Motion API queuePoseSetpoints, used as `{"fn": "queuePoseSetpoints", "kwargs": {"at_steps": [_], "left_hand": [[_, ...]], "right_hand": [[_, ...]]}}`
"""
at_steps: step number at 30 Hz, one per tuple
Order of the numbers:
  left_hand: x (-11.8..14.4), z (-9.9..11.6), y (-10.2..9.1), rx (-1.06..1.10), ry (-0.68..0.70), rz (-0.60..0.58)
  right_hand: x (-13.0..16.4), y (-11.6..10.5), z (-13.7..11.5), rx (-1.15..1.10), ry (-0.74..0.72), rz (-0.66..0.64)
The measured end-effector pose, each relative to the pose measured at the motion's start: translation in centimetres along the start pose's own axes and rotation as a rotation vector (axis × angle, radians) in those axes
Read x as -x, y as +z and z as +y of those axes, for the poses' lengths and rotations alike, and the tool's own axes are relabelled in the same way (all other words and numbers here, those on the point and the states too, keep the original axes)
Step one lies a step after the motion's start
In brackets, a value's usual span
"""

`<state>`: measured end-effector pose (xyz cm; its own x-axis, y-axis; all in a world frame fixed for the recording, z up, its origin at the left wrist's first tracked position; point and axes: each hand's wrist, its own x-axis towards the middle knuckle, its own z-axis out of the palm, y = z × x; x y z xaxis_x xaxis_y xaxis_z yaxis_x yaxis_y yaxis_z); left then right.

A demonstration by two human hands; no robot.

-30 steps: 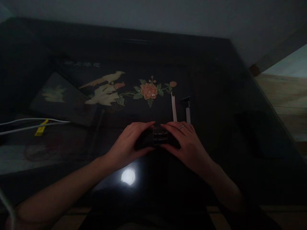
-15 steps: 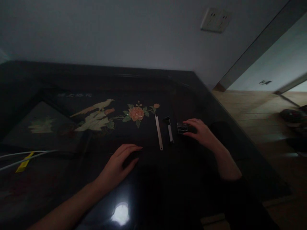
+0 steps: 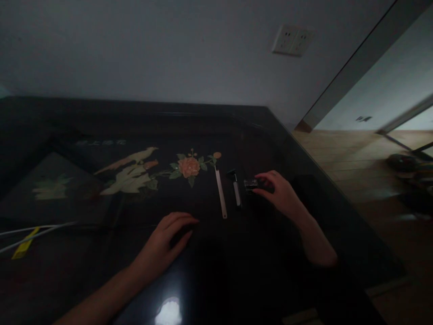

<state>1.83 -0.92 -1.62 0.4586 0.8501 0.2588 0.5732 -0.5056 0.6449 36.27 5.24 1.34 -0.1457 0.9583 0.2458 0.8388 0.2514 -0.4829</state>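
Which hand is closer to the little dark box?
The right hand: its fingertips touch the box from the right. The left hand lies flat on the table, well to the box's left and nearer the person.

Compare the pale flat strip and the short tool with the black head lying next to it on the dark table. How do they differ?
The pale flat strip is longer and plain along its whole length; the short tool is shorter and carries a black head at its far end. The strip lies farther from the right hand; the tool lies nearer. Both lie flat, roughly parallel, on the dark table.

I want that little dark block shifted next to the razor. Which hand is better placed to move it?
The right hand: its fingers already rest on the small dark block, beside the razor. The left hand lies well away.
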Motion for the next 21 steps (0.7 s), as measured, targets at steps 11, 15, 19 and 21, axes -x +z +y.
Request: {"fn": "queuePoseSetpoints", "kwargs": {"at_steps": [11,15,19,21], "left_hand": [[0.1,-0.4,0.3,-0.028,0.036,-0.002],[0.0,-0.4,0.2,-0.043,0.049,0.0],[0.1,-0.3,0.2,-0.051,0.056,0.004],[0.2,-0.3,0.2,-0.056,0.058,0.004]], "right_hand": [[1.0,3.2,-8.4,0.277,0.252,-0.309],[0.8,3.3,-7.9,0.26,0.259,-0.319],[1.1,3.6,-7.5,0.241,0.246,-0.295],[1.2,3.7,-7.4,0.232,0.25,-0.293]]}}
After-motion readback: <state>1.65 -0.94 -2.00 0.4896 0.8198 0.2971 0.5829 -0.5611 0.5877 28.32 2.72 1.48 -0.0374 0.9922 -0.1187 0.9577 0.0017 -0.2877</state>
